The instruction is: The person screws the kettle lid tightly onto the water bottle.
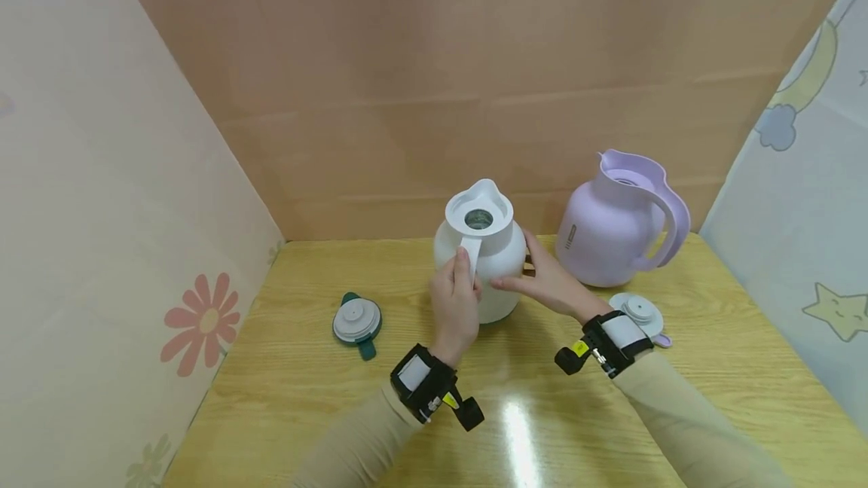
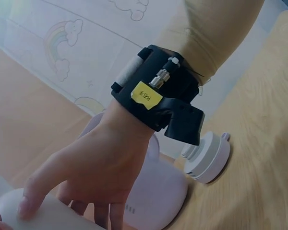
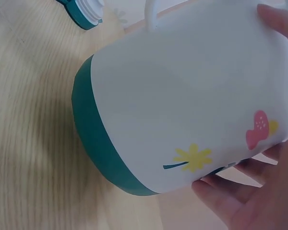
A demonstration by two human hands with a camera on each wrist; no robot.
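Note:
A white jug with an open mouth stands upright at mid-table. In the right wrist view the white jug shows a teal base band and flower prints. My left hand grips its handle from the front. My right hand wraps the jug's right side, thumb in front and fingers behind. The left wrist view shows that right hand lying on the white jug. A teal-rimmed lid lies on the table to the left, also seen as the lid.
A lilac jug without a lid stands back right, close to my right hand; it appears as the lilac jug. Its lilac lid lies by my right wrist. Patterned panels wall in the wooden table on three sides.

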